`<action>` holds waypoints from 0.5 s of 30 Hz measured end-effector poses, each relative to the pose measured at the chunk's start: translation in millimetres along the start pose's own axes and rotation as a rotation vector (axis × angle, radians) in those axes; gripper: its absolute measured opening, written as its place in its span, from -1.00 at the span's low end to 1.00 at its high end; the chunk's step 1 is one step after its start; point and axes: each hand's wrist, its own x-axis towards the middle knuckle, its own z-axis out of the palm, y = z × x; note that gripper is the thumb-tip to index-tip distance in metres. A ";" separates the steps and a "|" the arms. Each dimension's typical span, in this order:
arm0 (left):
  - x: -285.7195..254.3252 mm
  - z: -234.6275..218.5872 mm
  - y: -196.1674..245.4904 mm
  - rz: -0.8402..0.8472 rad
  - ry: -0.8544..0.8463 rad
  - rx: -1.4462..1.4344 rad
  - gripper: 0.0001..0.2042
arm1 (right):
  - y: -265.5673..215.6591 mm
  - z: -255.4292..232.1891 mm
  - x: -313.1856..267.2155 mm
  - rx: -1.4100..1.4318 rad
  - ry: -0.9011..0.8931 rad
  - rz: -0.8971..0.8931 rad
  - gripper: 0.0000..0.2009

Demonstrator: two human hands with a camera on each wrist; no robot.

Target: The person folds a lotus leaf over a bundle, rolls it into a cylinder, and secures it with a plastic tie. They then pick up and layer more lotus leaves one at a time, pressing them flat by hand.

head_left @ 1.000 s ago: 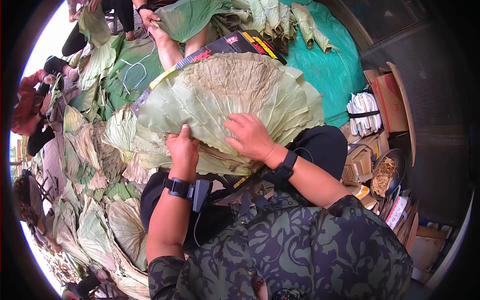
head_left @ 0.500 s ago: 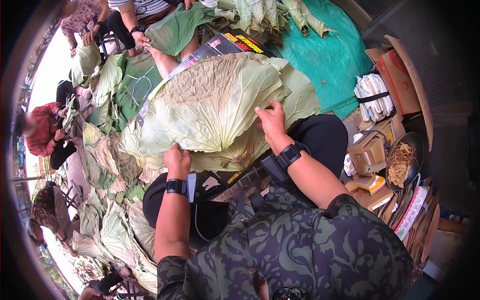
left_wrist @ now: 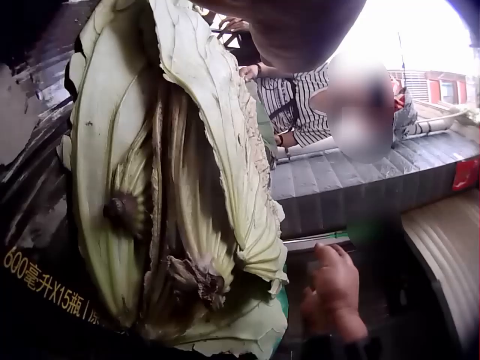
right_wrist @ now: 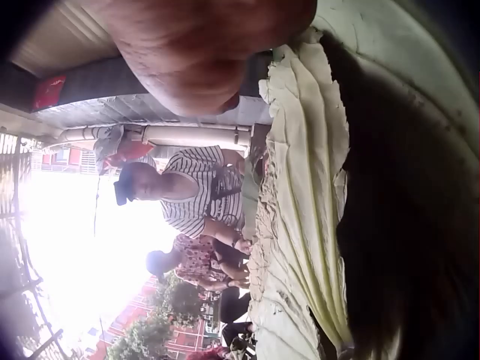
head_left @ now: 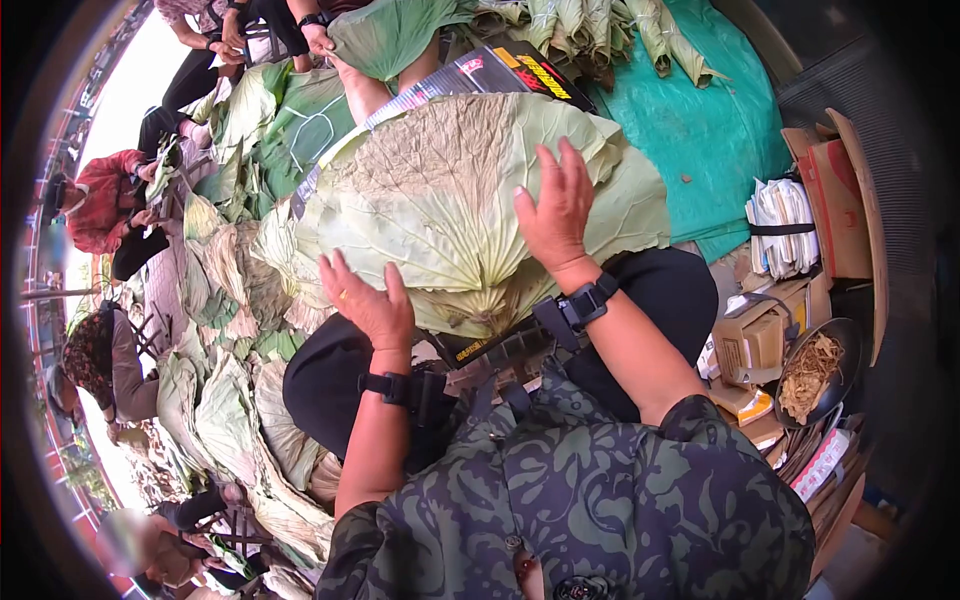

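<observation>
1. Both hands have let go of the leaf edges they were at a bit earlier, and now their fingers are spread out.
2. Nearest is a dark shirt [head_left: 590, 490] with a leafy print, and dark straps go round both wrists.
3. The left hand [head_left: 375, 305] is wide open, by the near left edge of the leaves. It grips nothing. I cannot tell if a fingertip brushes the edge.
4. The right hand [head_left: 555, 210] is open too, with its fingers pointing up, over the right part of the leaves. It has hold of nothing.
5. The big top leaf [head_left: 430, 215] is spread like a fan between the knees. It is pale green with a wrinkly brown patch, and its lines meet near the bottom. More leaves are under it.
6. Below them is a dark box [head_left: 540, 75] with yellow and red marks.
7. On the right, a round pan [head_left: 852, 350] holds dry brown bits [head_left: 810, 378]. Past it are some papers [head_left: 782, 240] with a black band, just beside a reddish box [head_left: 840, 205].
8. On the left, lots of dry and green leaves [head_left: 225, 430] cover the ground.
9. Farther off, another person's hand [head_left: 318, 40] holds a green leaf [head_left: 395, 40]. Rolled-up leaves [head_left: 665, 40] lie on a green sheet [head_left: 725, 150].
10. Far left, someone in red [head_left: 105, 205] sits bent over.
</observation>
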 end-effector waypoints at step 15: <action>16.0 62.6 11.0 0.153 -0.800 0.326 -0.32 | -15.2 44.7 54.5 -0.276 -1.053 0.027 -0.42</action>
